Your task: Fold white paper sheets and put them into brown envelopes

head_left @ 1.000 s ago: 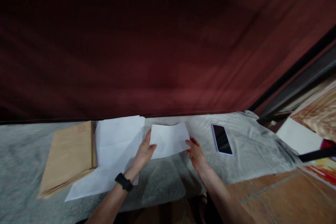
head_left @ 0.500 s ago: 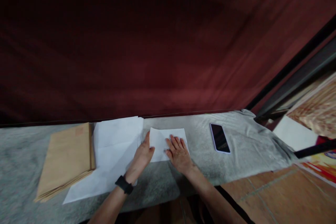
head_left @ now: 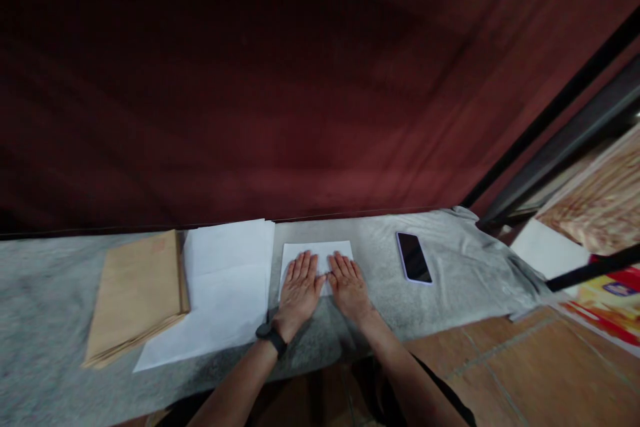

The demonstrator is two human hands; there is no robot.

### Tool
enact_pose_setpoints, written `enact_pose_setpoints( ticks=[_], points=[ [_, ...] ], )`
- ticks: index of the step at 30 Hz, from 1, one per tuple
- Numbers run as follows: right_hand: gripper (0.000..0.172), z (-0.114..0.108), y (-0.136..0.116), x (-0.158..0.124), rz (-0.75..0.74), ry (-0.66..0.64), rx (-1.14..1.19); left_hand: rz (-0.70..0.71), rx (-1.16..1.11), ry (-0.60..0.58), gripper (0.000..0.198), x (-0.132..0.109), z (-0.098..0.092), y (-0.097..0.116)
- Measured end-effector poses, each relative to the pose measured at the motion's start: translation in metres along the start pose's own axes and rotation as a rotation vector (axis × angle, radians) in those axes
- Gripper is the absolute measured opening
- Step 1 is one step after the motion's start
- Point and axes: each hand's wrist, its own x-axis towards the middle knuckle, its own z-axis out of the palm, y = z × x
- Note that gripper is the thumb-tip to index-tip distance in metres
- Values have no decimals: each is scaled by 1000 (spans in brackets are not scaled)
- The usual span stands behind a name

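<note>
A folded sheet of white paper (head_left: 316, 247) lies flat on the grey cloth in front of me. My left hand (head_left: 300, 290) rests palm down on its left part, fingers stretched out, a dark watch on the wrist. On the right part of the sheet my right hand (head_left: 349, 285) also lies flat with its fingers extended. The two thumbs meet or nearly meet at the middle. Both palms hide the lower half of the paper. Left of it is a stack of larger white sheets (head_left: 230, 287) with a crease across the top one.
Brown envelopes (head_left: 137, 287) are piled at the left, overlapping the white sheets. A phone (head_left: 414, 257) with a purple edge lies to the right. The grey cloth (head_left: 370, 240) covers the narrow surface, with a dark red curtain (head_left: 300, 113) behind it and floor tiles (head_left: 525, 360) below right.
My left hand has let go of the paper's left edge and moved right, now flat on top of it. My right hand stays on the sheet, and the paper's raised left corner lies flat.
</note>
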Motion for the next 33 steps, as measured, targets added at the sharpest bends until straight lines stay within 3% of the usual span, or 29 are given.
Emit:
enact_pose_setpoints(
  ticks=[9,16,20,26,33],
  points=[
    [49,-1,6,-6,39,84,-14,-101,68,7,57,-3,-8,2],
    [49,5,8,-5,35,104,-22,-27,29,2,55,26,-4,15],
    [50,5,9,-4,38,76,-25,-69,24,29,56,34,-1,15],
    [49,4,10,-3,26,92,-32,-96,64,25,57,14,-8,3],
    [48,-8,-11,10,114,-9,14,-119,49,14,55,-11,-12,1]
  ],
)
